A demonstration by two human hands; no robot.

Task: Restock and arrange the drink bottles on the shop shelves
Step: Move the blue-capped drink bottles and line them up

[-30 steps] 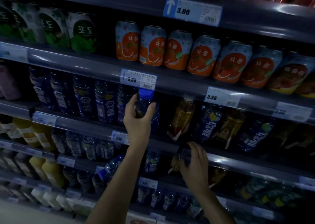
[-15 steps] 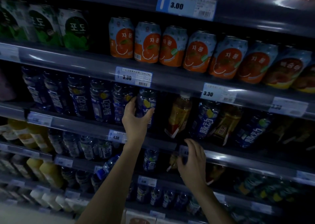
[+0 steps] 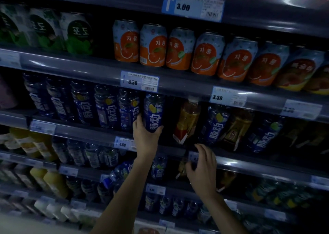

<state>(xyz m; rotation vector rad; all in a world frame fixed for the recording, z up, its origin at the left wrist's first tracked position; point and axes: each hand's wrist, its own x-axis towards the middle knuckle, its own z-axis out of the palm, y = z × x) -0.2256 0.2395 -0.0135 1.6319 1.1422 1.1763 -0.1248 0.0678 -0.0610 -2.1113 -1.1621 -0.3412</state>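
My left hand (image 3: 145,136) grips the base of a blue drink bottle (image 3: 154,112) that stands upright at the right end of a row of matching blue bottles (image 3: 106,107) on the middle shelf. Its cap is hidden behind the shelf rail above. My right hand (image 3: 203,169) hovers below and to the right, in front of the shelf rail (image 3: 249,168), with fingers spread and nothing in it. Right of the held bottle leans an amber bottle (image 3: 189,120), then another blue bottle (image 3: 216,125).
Orange cans (image 3: 153,45) and green cans (image 3: 78,32) fill the shelf above. Price tags (image 3: 139,81) hang on the rails. Lower shelves hold yellow juice bottles (image 3: 53,182), clear bottles and more blue bottles (image 3: 158,168). A dark gap lies between the held bottle and the amber bottle.
My left hand has pushed the blue bottle up and back into the row, so its cap went behind the rail. The right hand stayed near the lower rail.
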